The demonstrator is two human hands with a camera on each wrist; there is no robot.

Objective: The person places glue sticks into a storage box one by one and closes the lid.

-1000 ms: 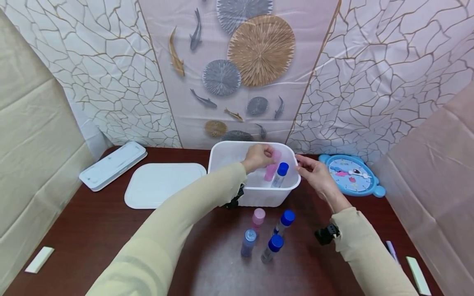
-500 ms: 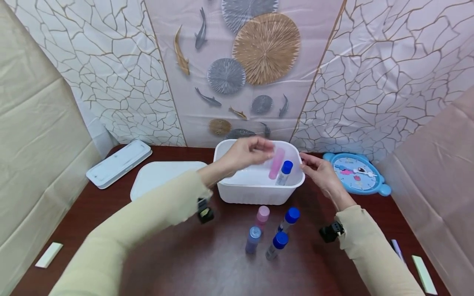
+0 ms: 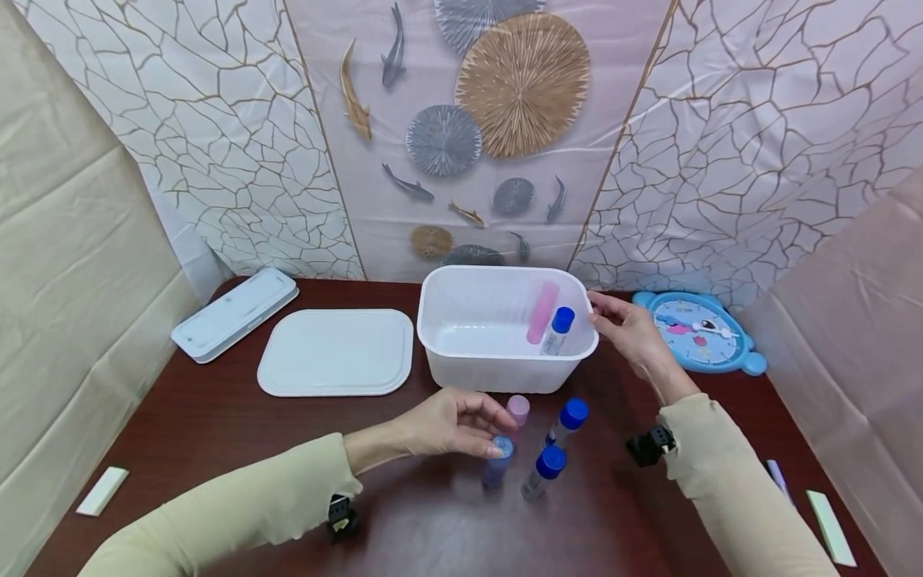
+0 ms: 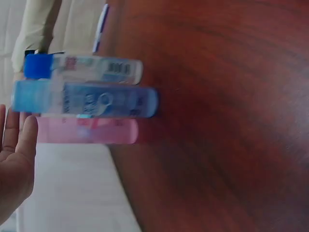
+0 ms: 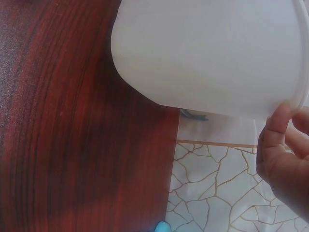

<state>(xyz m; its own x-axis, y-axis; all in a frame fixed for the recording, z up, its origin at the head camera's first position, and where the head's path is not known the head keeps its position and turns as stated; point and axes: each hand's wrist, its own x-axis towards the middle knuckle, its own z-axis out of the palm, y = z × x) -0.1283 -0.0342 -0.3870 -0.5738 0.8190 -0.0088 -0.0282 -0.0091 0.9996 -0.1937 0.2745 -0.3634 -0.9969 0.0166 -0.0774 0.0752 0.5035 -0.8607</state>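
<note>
In the head view my left hand [image 3: 461, 425] is at the cap of a small light-blue bottle [image 3: 496, 466]; the thumb overlaps the cap. The left wrist view shows the fingers spread apart beside the blue bottle [image 4: 111, 100], not wrapped around it. Behind it stand a pink bottle [image 3: 517, 410] and two clear bottles with blue caps, one nearer [image 3: 542, 471] and one farther [image 3: 567, 421]. My right hand [image 3: 634, 332] pinches the right rim of a white plastic bin [image 3: 497, 373]. Inside the bin lean a pink bottle [image 3: 542, 312] and a blue-capped clear bottle [image 3: 557, 332].
A white lid [image 3: 335, 353] lies left of the bin, with a pale pencil case [image 3: 236, 314] beyond it. A blue toy clock [image 3: 695, 330] is at the right. White and pale-green blocks [image 3: 102, 491] and a purple pen [image 3: 777, 477] lie near the table's sides.
My left hand has let go of the pink bottle inside the bin, withdrawn, and come down toward the light-blue bottle on the table. My right hand stays at the bin's rim.
</note>
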